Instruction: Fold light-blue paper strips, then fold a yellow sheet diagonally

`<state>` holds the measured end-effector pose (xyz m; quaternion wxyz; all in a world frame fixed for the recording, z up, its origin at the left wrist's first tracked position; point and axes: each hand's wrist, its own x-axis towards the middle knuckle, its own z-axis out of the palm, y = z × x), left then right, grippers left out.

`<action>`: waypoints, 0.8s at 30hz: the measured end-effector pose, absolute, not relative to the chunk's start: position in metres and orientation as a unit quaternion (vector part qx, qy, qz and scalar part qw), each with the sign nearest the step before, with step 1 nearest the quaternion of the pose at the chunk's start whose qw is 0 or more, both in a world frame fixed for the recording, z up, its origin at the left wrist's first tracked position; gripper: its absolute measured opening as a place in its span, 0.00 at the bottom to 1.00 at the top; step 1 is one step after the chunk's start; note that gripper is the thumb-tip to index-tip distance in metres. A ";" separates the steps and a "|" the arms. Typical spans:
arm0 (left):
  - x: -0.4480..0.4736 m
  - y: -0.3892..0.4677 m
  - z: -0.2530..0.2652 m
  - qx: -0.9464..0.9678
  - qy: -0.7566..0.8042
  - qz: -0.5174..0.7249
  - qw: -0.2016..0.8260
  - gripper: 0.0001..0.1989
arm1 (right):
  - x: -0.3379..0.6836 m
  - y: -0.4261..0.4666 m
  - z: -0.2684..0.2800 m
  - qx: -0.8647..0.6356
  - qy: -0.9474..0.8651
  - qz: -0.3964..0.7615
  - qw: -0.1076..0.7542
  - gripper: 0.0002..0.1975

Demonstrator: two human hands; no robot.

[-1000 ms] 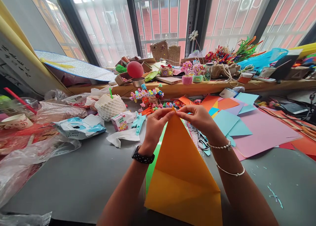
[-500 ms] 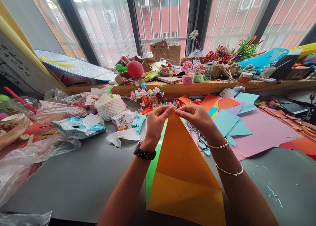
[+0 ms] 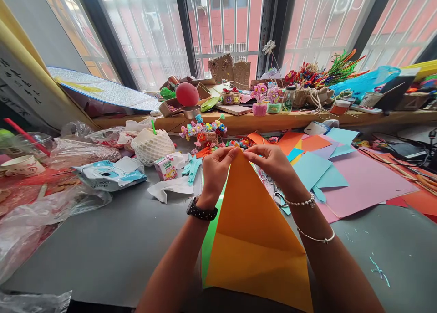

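A large sheet of orange paper (image 3: 256,212), folded to a point at its far end, stands in front of me. My left hand (image 3: 220,167) pinches the tip from the left with thumb and forefinger. From the right, my right hand (image 3: 269,160) pinches the same tip. A crease crosses the paper's lower part, and its near edge hangs toward me. Beneath it a green sheet (image 3: 209,247) shows along the left side. Scissors (image 3: 280,197) lie beside my right wrist, partly hidden.
To the right lie pink paper (image 3: 368,181) and light blue sheets (image 3: 310,169). On the left are a wet-wipe pack (image 3: 111,174), a small pink carton (image 3: 166,167), a white tissue (image 3: 170,190) and a netted coconut (image 3: 152,146). Crafts crowd the wooden sill (image 3: 239,120) behind.
The tip of the orange paper shows a little more between my fingers, and its near edge has risen slightly. A person's hand at the far left has gone out of view.
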<state>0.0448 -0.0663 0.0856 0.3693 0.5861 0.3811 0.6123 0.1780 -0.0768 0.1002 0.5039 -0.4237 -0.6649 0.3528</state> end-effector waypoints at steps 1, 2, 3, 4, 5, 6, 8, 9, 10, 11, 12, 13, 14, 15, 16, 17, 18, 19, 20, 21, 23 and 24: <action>0.045 -0.066 0.086 0.585 0.380 0.614 0.370 0.13 | 0.178 -0.076 0.100 -0.422 -0.666 0.357 0.501 0.13; 0.045 -0.066 0.085 0.584 0.379 0.613 0.374 0.13 | 0.179 -0.076 0.100 -0.423 -0.665 0.356 0.502 0.13; 0.045 -0.066 0.085 0.583 0.377 0.611 0.380 0.13 | 0.179 -0.076 0.099 -0.425 -0.663 0.352 0.506 0.12; 0.045 -0.065 0.084 0.581 0.375 0.609 0.389 0.13 | 0.179 -0.076 0.099 -0.426 -0.661 0.348 0.511 0.12; 0.045 -0.065 0.083 0.577 0.374 0.607 0.397 0.13 | 0.179 -0.076 0.099 -0.428 -0.658 0.345 0.515 0.12; 0.045 -0.065 0.082 0.573 0.374 0.606 0.405 0.13 | 0.178 -0.076 0.099 -0.429 -0.656 0.343 0.518 0.12; 0.045 -0.064 0.080 0.565 0.376 0.609 0.411 0.12 | 0.177 -0.076 0.098 -0.431 -0.654 0.342 0.519 0.11; 0.045 -0.064 0.079 0.563 0.379 0.611 0.407 0.11 | 0.177 -0.076 0.098 -0.434 -0.653 0.343 0.517 0.11; 0.045 -0.064 0.078 0.563 0.383 0.613 0.400 0.11 | 0.176 -0.075 0.098 -0.435 -0.653 0.344 0.515 0.11; 0.044 -0.064 0.077 0.564 0.388 0.616 0.391 0.11 | 0.176 -0.074 0.097 -0.435 -0.653 0.346 0.514 0.11; 0.044 -0.064 0.077 0.565 0.393 0.617 0.381 0.11 | 0.175 -0.074 0.096 -0.434 -0.652 0.349 0.514 0.11; 0.043 -0.064 0.076 0.565 0.398 0.619 0.373 0.11 | 0.174 -0.073 0.094 -0.434 -0.651 0.353 0.512 0.12; 0.041 -0.063 0.076 0.562 0.402 0.622 0.368 0.11 | 0.174 -0.072 0.093 -0.436 -0.650 0.356 0.510 0.12; 0.040 -0.062 0.076 0.555 0.403 0.628 0.368 0.11 | 0.173 -0.071 0.091 -0.439 -0.650 0.358 0.507 0.12; 0.037 -0.061 0.077 0.544 0.400 0.637 0.372 0.11 | 0.173 -0.071 0.090 -0.442 -0.650 0.359 0.503 0.12; 0.035 -0.060 0.077 0.529 0.395 0.648 0.379 0.11 | 0.172 -0.070 0.089 -0.446 -0.652 0.359 0.497 0.12; 0.032 -0.058 0.078 0.514 0.387 0.659 0.389 0.11 | 0.172 -0.070 0.088 -0.449 -0.655 0.357 0.492 0.12; 0.030 -0.057 0.078 0.499 0.380 0.669 0.398 0.11 | 0.171 -0.070 0.087 -0.452 -0.658 0.354 0.487 0.12; 0.027 -0.056 0.079 0.487 0.373 0.677 0.407 0.12 | 0.170 -0.071 0.087 -0.456 -0.660 0.351 0.483 0.12; 0.025 -0.055 0.079 0.478 0.369 0.682 0.413 0.12 | 0.170 -0.071 0.087 -0.460 -0.662 0.348 0.479 0.12; 0.022 -0.054 0.079 0.468 0.365 0.686 0.421 0.12 | 0.168 -0.071 0.086 -0.463 -0.666 0.344 0.474 0.12; 0.021 -0.055 0.079 0.465 0.365 0.686 0.424 0.12 | 0.167 -0.072 0.086 -0.460 -0.669 0.343 0.473 0.11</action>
